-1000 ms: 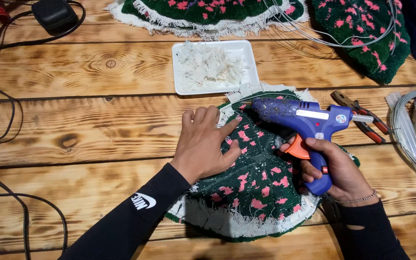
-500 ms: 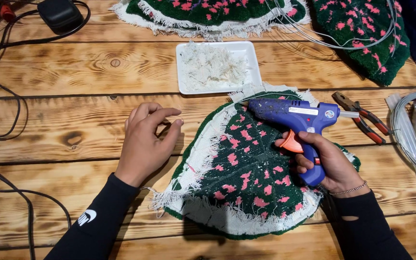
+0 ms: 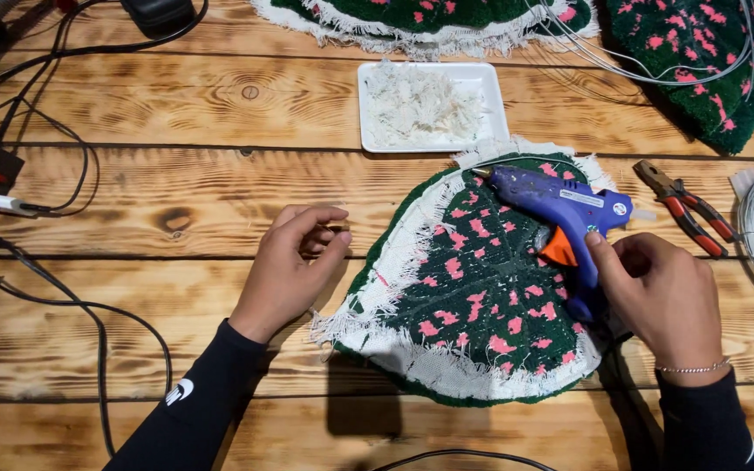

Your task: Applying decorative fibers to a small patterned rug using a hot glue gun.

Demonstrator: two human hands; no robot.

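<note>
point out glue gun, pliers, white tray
glue gun (image 3: 560,202), head view, on the blue barrel
pliers (image 3: 687,209), head view, on the red handles
white tray (image 3: 492,105), head view, on the right rim

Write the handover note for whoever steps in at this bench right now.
Left hand: empty, fingers curled, resting on the wooden table just left of the leaf-shaped green tufted piece with pink spots.
Right hand: grip on the blue hot-glue gun, nozzle over the piece's upper edge.
White fringe runs around the piece's border.
Whether any glue is laid cannot be told.
</note>
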